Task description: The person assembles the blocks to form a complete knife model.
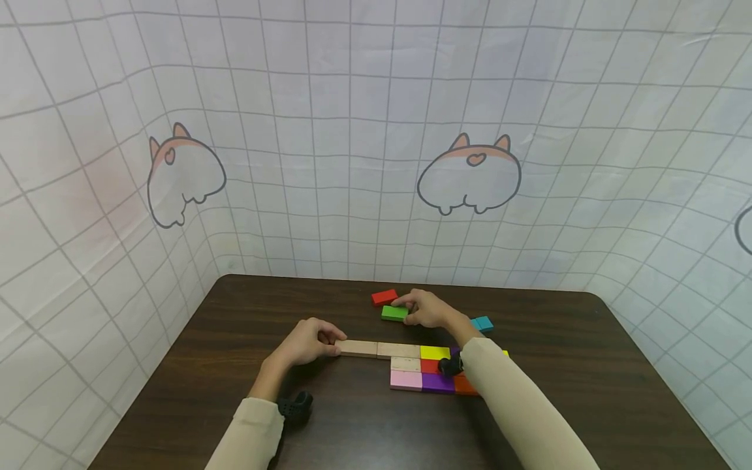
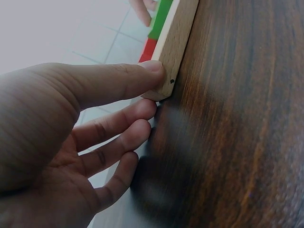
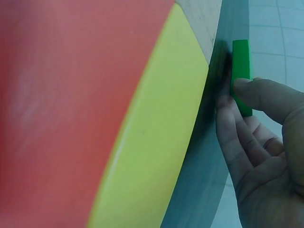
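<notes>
My left hand (image 1: 308,343) pinches the left end of a plain wooden block (image 1: 357,348), its thumb on the near side in the left wrist view. That block lies end to end with another wooden block (image 1: 399,351). Farther back, my right hand (image 1: 425,309) holds the right end of a green block (image 1: 395,314) on the table. In the right wrist view, the thumb presses on the green block (image 3: 242,61) and the other fingers lie beside it. A red block (image 1: 384,297) sits just behind the green one, near the right fingertips.
Flat blocks lie edge to edge at centre right: yellow (image 1: 435,353), red (image 1: 429,366), pink (image 1: 406,380), purple (image 1: 438,383) and orange (image 1: 466,386). The right forearm covers part of them. A blue block (image 1: 483,324) lies behind that forearm. Dark wooden table (image 1: 235,313); gridded cloth behind.
</notes>
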### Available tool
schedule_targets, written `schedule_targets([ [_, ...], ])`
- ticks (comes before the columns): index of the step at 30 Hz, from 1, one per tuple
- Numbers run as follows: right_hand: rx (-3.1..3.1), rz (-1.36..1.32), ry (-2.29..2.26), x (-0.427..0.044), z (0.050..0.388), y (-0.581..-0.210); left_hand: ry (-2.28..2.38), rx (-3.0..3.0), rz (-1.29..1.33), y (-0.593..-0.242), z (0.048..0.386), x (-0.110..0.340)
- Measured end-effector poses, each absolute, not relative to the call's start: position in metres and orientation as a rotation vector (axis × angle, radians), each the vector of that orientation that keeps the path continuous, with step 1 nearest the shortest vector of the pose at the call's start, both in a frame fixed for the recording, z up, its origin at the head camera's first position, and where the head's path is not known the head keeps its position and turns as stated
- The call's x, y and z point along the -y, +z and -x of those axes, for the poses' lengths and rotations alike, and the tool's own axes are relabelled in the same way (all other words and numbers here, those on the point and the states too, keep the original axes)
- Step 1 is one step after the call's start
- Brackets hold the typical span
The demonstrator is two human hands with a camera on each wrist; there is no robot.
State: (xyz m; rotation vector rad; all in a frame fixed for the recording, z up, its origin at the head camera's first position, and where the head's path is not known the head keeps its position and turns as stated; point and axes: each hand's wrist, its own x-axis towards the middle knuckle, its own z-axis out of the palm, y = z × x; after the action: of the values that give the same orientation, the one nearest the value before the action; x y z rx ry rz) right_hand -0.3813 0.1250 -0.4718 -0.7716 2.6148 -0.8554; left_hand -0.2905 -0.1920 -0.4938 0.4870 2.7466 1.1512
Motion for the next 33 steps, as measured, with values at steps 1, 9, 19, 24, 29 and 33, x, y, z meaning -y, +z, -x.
schedule_targets([
  [1, -2.613, 0.768, -0.864, -0.126, 0.381, -0.471, 1.151, -2.746, -0.490, -0.494, 0.291, 0.192],
  [9, -2.594, 0.804, -0.920, -0.134, 0.372, -0.465, 1.156, -2.740, -0.477, -0.495, 0.290, 0.191],
  [19, -2.562, 0.867, -0.939, -0.147, 0.357, -0.452, 1.156, -2.739, -0.472, -0.491, 0.288, 0.190],
  [24, -2.550, 0.887, -0.939, -0.154, 0.351, -0.449, 1.148, -2.746, -0.474, -0.492, 0.289, 0.191],
  [29, -2.555, 0.900, -0.909, -0.160, 0.338, -0.444, 1.148, -2.742, -0.474, -0.492, 0.289, 0.191],
  [33, -2.530, 0.911, -0.928, -0.166, 0.325, -0.440, 1.155, -2.737, -0.480, -0.492, 0.289, 0.191],
])
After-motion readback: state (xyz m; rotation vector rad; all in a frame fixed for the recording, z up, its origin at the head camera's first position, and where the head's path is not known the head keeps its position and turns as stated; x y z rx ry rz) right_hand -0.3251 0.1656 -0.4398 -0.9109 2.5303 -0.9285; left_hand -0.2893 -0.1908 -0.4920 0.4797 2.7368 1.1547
